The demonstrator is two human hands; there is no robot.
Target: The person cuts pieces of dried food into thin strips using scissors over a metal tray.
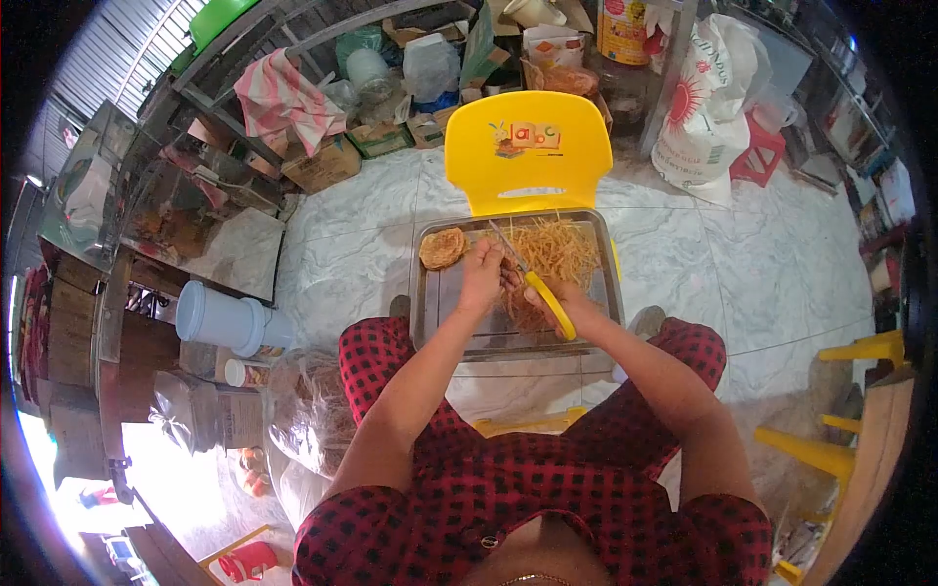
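A pair of scissors with a yellow handle [553, 307] is in my right hand [578, 311], the blades pointing up and left over a metal tray [420, 317]. Close beside the blades, my left hand [481, 272] is closed in a pinch; what it grips is too small to make out. A heap of thin, light-brown dried strips [557, 249] covers the tray's right side, with darker strips lying below the blades. Round, flat brown pieces [443, 250] sit stacked in the tray's upper left corner, just left of my left hand.
The tray rests on a yellow child's chair [528, 146] between my knees. White buckets [220, 314] and a clear plastic bag [311, 410] stand to the left. A white sack [705, 117] and red crate [757, 151] are at the back right. Yellow stools [811, 454] stand right.
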